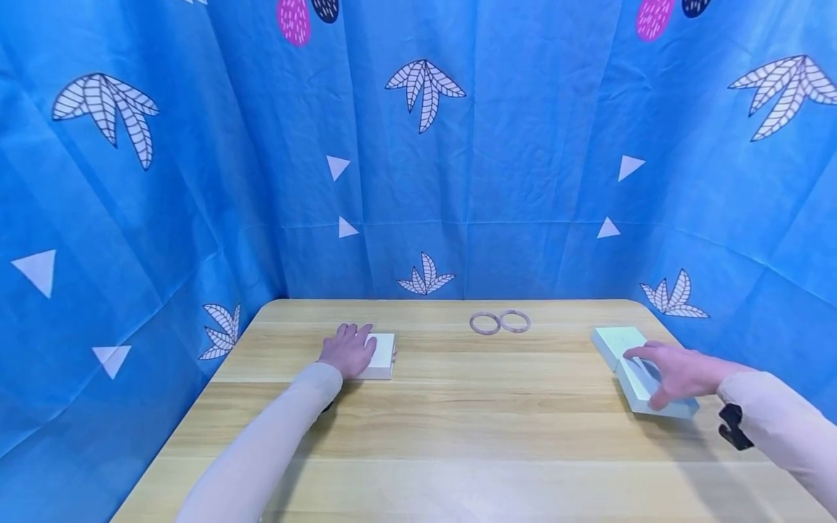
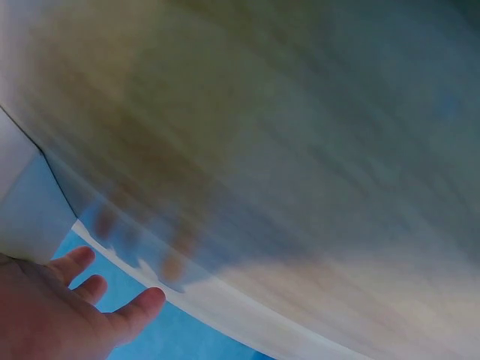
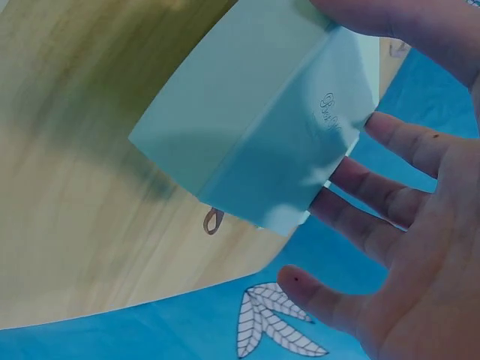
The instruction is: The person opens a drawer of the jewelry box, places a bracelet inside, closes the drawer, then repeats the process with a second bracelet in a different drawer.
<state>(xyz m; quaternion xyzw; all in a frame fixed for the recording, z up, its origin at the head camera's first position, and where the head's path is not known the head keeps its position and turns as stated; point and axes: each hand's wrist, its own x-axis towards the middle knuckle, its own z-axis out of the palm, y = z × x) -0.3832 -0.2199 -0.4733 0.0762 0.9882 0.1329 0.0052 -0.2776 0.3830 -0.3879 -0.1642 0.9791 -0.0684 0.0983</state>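
Note:
At the table's left, my left hand (image 1: 349, 351) lies over the left part of a small white box (image 1: 381, 356), its fingers reaching toward the far edge. The left wrist view shows these fingers (image 2: 142, 306) spread and fairly straight, with the box (image 2: 26, 187) at the frame's edge. On the right, my right hand (image 1: 683, 368) grips a pale green box (image 1: 637, 388) across its width, thumb at one edge and fingertips at the other. Another pale green section (image 1: 617, 341) adjoins it at the far end. Script lettering and a small brown loop (image 3: 214, 221) show in the right wrist view.
Two thin pinkish rings, one on the left (image 1: 484, 333) and one on the right (image 1: 515, 330), lie side by side near the back edge of the wooden table (image 1: 458, 421). A blue patterned curtain (image 1: 510, 167) hangs around the table's back and sides.

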